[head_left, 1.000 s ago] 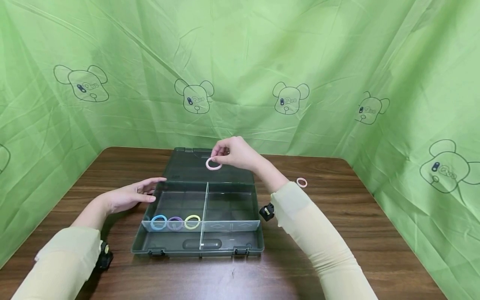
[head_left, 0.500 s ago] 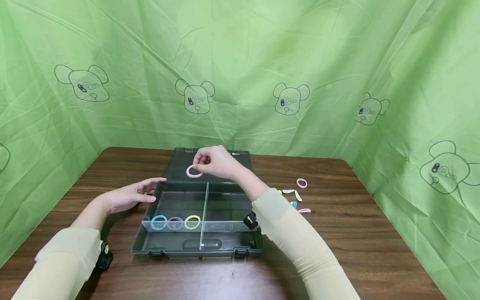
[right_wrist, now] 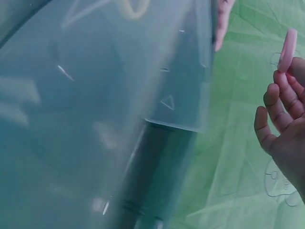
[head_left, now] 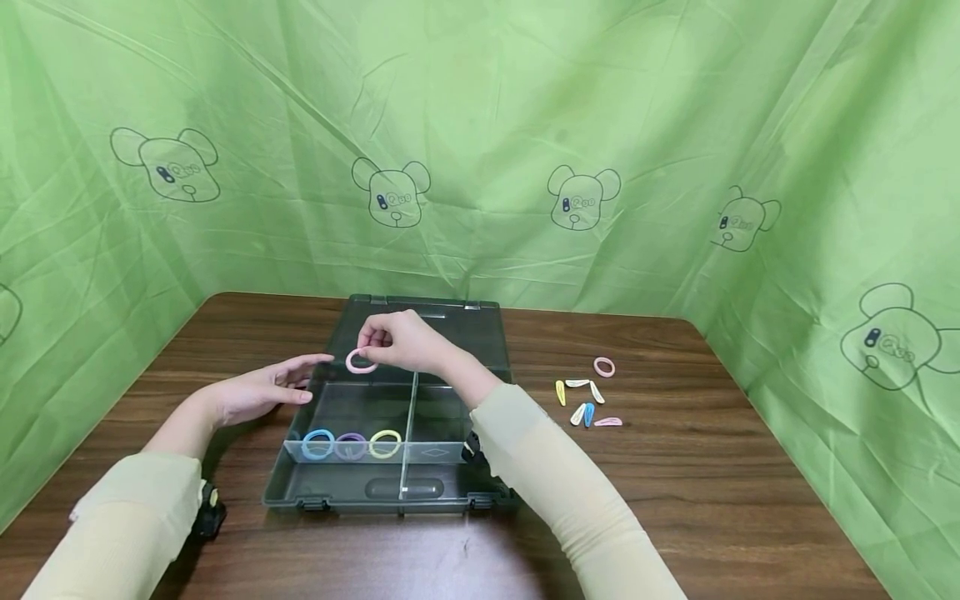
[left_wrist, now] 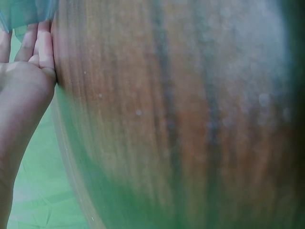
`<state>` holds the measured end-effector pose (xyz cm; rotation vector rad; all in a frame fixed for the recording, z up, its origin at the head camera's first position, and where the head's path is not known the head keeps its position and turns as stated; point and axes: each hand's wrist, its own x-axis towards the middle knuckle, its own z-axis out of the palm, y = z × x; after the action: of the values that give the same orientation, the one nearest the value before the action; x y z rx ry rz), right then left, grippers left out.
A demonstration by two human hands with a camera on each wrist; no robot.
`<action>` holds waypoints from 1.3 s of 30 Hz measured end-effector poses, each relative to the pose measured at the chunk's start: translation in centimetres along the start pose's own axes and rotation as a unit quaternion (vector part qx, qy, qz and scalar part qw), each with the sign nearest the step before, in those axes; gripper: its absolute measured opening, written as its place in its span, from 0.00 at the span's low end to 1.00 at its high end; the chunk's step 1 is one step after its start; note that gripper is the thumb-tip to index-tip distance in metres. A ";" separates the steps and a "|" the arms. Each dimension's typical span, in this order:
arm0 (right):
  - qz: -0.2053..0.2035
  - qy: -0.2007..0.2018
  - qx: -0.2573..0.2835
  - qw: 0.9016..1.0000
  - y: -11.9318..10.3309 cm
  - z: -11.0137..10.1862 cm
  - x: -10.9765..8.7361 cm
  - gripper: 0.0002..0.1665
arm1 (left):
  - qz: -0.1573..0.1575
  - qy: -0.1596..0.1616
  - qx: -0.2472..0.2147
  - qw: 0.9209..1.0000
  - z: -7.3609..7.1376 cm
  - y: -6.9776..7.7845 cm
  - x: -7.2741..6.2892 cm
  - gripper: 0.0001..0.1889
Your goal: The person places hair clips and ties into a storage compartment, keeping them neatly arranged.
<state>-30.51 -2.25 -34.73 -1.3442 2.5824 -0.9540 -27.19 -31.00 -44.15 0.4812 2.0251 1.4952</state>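
Observation:
My right hand (head_left: 408, 342) pinches a pink hair tie (head_left: 350, 364) between thumb and fingers, over the back left part of a dark see-through divided box (head_left: 322, 485). The right wrist view shows the same hair tie (right_wrist: 288, 47) edge-on at the fingertips. At the box's left side, my left hand (head_left: 255, 396) rests with fingers extended along the edge; its fingers (left_wrist: 45, 47) reach the box wall in the left wrist view. Inside, a blue hair tie (head_left: 306, 446), a purple one (head_left: 338, 447) and a yellow one (head_left: 372, 445) line up by the cross divider.
The box lid (head_left: 483, 333) lies folded back behind it. On the table to the right lie another pink hair tie (head_left: 596, 364) and several snap hair clips, including a yellow clip (head_left: 560, 392), a blue clip (head_left: 588, 414) and a pink clip (head_left: 608, 422). Green cloth (head_left: 487, 100) surrounds the table.
My right hand has carried the pink hair tie leftward and lower, from over the lid to the box's back left. The clips behind the forearm have come into view. My left hand stays put.

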 end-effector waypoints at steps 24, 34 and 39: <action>-0.050 -0.097 -0.039 0.993 1.2 5.6 1.5 0.03 | -0.003 0.001 -0.009 1.000 0.0 -0.4 0.2 0.34; -0.042 -0.102 -0.115 0.987 1.0 7.2 2.0 0.03 | -0.001 0.004 0.001 1.000 -0.1 -0.2 0.0 0.35; -0.029 -0.098 -0.156 0.983 0.9 7.6 2.1 0.04 | -0.006 0.004 -0.006 1.000 -0.1 -0.2 0.1 0.35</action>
<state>-29.92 -7.21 -40.88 -1.5022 2.6292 -0.4059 -27.30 -31.12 -44.35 0.4576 2.0207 1.5034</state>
